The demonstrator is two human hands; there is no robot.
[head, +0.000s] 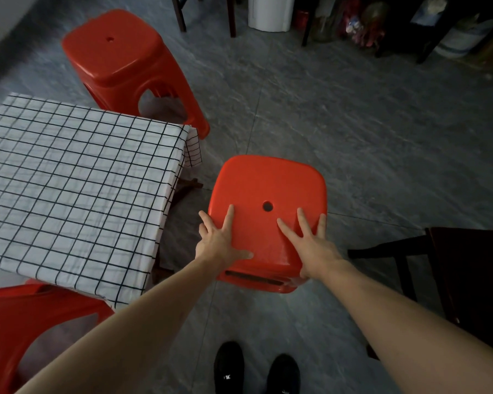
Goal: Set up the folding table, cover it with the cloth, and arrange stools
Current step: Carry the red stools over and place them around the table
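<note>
Stool [268,191] sits on the floor [353,132], directly under both hands, just off the desk's right edge. Moulded red plastic, so likely light and stiff; glossy seat looks slippery, so flat palms will slide rather than lift. Left hand [222,240] and right hand [310,243] both lie flat on the near half of the seat, fingers [229,216] straight and spread, gripping nothing. Centre hole lies just beyond the fingertips, between the two hands. Better hold, I'd say: curl fingers under the seat rim at the side edges, or use the slot in the near skirt just below the palms. Pushing should do for a short scoot. Left of the fingers: desk [180,177] with check cloth [69,172] already on. Second stool [120,58] far beyond, third [26,322] near-left, dark chair [467,265] to the right.
</note>
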